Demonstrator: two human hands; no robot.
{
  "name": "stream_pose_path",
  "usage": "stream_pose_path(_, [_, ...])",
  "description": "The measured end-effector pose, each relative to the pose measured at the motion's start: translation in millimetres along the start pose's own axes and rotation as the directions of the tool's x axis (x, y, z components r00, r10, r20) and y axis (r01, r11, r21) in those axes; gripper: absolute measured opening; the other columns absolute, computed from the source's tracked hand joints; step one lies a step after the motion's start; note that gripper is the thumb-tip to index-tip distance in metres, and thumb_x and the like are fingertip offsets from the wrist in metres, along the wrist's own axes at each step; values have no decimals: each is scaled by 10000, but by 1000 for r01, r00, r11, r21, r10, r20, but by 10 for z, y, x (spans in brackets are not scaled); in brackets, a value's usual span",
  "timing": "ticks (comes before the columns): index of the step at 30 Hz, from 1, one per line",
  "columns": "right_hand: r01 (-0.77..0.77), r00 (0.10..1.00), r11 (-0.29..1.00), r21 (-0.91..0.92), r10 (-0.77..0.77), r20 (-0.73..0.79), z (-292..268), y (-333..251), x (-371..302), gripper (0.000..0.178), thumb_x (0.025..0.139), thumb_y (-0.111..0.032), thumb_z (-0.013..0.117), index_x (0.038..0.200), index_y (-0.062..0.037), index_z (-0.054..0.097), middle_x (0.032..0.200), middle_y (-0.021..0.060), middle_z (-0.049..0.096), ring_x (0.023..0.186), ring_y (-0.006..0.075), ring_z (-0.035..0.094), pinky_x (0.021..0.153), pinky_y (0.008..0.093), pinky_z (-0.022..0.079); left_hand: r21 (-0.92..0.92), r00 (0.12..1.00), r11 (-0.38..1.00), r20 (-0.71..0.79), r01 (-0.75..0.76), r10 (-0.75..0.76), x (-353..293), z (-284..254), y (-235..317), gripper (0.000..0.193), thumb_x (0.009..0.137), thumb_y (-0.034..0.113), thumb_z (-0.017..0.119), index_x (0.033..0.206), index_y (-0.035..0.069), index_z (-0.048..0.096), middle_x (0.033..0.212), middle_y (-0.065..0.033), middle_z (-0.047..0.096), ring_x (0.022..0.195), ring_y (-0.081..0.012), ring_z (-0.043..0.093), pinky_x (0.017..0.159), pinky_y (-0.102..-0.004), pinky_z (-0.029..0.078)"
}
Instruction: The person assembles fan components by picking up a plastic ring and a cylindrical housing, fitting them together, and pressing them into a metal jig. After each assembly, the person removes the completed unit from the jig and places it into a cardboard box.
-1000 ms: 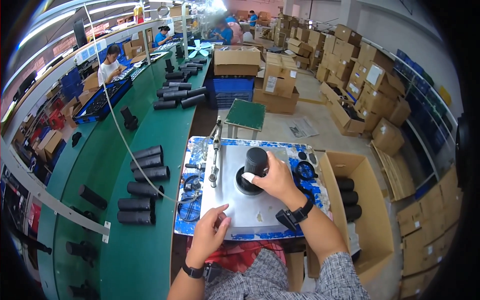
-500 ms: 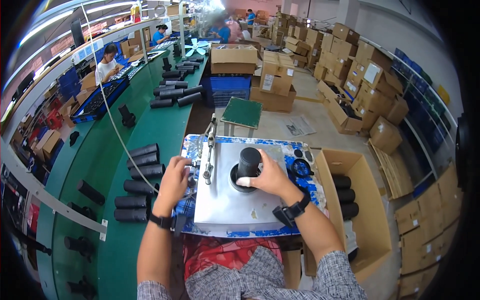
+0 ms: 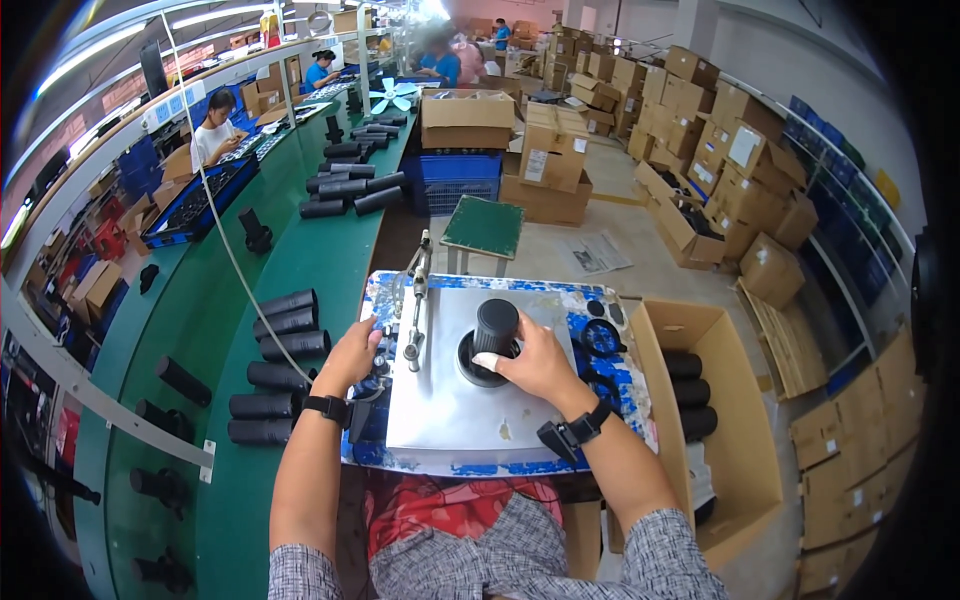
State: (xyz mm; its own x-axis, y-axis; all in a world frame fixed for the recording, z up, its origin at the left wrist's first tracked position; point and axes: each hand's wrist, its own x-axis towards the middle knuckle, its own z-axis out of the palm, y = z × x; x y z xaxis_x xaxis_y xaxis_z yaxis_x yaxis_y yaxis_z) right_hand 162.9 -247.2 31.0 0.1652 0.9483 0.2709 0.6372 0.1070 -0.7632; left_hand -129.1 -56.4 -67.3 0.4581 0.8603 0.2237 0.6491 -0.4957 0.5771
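Observation:
My right hand is wrapped around a black ribbed cylinder, with a white covering on the thumb tip. The cylinder stands upright in a round black ring fixture on a silver metal plate. Beside the plate's left edge is my left hand, holding nothing that I can see; thumb and forefinger are a little apart. Close to it stands a metal lever clamp, which it does not touch. Small fittings below these fingers are partly hidden.
Several black tubes lie on the green bench to my left, under a hanging pale hose. An open carton with black tubes stands at right. Black rings lie beside the plate. A green stool stands beyond.
My left hand has drawn back slightly left and down from the fittings by the clamp. The right hand stays on the cylinder, which has shifted very slightly.

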Motion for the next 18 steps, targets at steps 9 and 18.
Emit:
stream_pose_path(9, [49, 995, 998, -43, -53, -88, 23, 74, -7, 599, 799, -264, 889, 1278, 3, 648, 1144, 198, 763, 1082, 338, 747, 970, 417, 571, -305, 900, 948, -432, -90, -54, -619, -374, 806, 447, 1103, 192, 504, 1503, -7, 491, 1356, -202, 639, 1260, -329, 623, 1076, -400, 473])
stream_pose_path(18, [628, 770, 544, 557, -538, -343, -881, -1899, -184, 584, 857, -220, 861, 1341, 4, 622, 1273, 155, 691, 1073, 283, 696, 964, 442, 552, -305, 820, 881, -553, -362, 145, -2289, -808, 1247, 420, 1019, 130, 632, 1408, -8, 552, 1287, -155, 592, 1068, -215, 605, 908, -334, 507])
